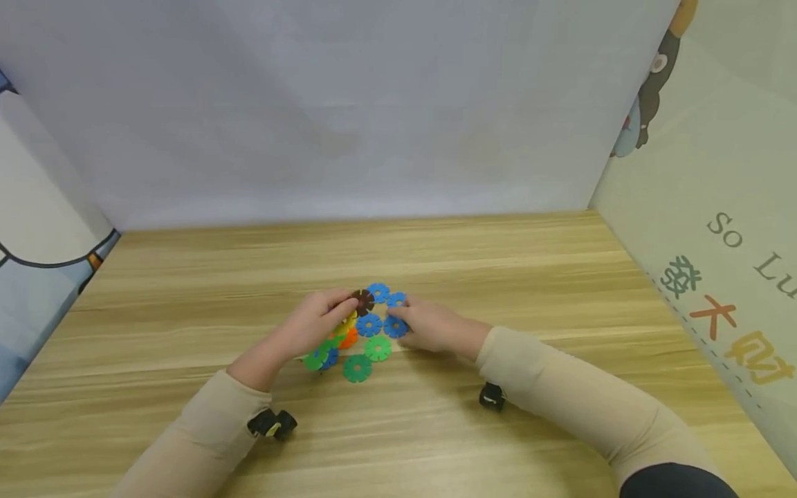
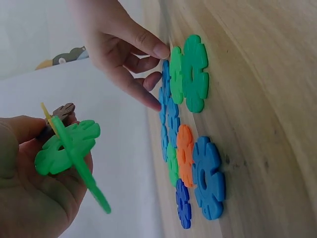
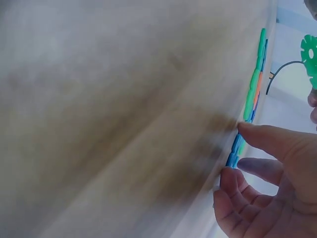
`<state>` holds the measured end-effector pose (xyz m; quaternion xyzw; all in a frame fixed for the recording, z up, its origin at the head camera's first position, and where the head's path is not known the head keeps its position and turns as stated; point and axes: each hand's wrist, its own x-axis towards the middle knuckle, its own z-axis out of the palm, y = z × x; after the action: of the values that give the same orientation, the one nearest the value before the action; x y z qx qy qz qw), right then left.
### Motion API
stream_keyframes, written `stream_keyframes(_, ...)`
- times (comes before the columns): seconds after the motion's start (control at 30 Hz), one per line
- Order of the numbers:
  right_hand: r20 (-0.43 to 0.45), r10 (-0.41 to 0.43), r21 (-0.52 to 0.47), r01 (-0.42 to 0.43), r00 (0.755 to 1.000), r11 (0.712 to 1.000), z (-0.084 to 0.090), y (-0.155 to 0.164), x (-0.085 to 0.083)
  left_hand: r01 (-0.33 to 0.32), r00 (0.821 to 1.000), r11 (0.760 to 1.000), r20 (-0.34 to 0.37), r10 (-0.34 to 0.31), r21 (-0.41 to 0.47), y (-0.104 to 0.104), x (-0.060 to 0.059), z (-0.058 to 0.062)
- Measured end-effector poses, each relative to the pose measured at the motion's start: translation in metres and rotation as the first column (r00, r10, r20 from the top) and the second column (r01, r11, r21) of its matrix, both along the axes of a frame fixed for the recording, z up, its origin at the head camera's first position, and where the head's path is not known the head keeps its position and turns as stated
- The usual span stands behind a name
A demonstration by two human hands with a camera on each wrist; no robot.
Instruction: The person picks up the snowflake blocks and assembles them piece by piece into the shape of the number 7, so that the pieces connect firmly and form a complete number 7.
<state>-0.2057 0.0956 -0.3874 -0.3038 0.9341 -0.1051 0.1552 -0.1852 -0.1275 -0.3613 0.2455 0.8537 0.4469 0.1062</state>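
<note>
My left hand (image 1: 313, 322) holds a small build of notched, flower-shaped interlocking discs above the table. In it a brown disc (image 1: 364, 303), a yellow disc (image 1: 346, 324) and crossed green discs (image 2: 52, 157) are slotted together. At the right side of the loose pieces, my right hand (image 1: 438, 326) has thumb and fingers at the edges of a blue interlocking disc (image 1: 395, 327), which lies flat on the wood. The right wrist view shows that blue disc (image 3: 233, 151) edge-on between thumb and fingers.
Several more discs lie flat between the hands, including a dark green disc (image 1: 358, 369), a light green disc (image 1: 378, 348), an orange disc (image 2: 185, 156) and other blue discs (image 1: 378, 292). Pale cloth walls (image 1: 373, 111) border the wooden table (image 1: 405, 436) at the back and sides.
</note>
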Motion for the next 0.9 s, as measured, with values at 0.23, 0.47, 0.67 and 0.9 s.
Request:
stream_keyframes(0.23,-0.003,0.015,-0.003,-0.015,1.0,1.0,0.0,0.001,0.002,-0.044,0.999,0.999,0.026,0.043,0.026,-0.002,0.003,0.003)
stream_keyframes(0.47,-0.094,0.129,-0.082,-0.137,0.987,0.987,0.001,-0.005,0.008,-0.082,0.997,0.996,0.002,0.082,0.032,-0.008,0.005,0.002)
stream_keyframes(0.67,-0.087,0.191,-0.048,-0.195,0.978,0.98,0.0,-0.014,0.012,-0.09,0.996,0.996,-0.011,0.09,0.023,-0.012,0.004,0.002)
stream_keyframes(0.9,-0.039,0.123,-0.048,-0.124,0.992,0.991,0.0,-0.013,0.008,-0.066,0.998,0.998,-0.024,0.066,0.021,-0.016,0.004,0.0)
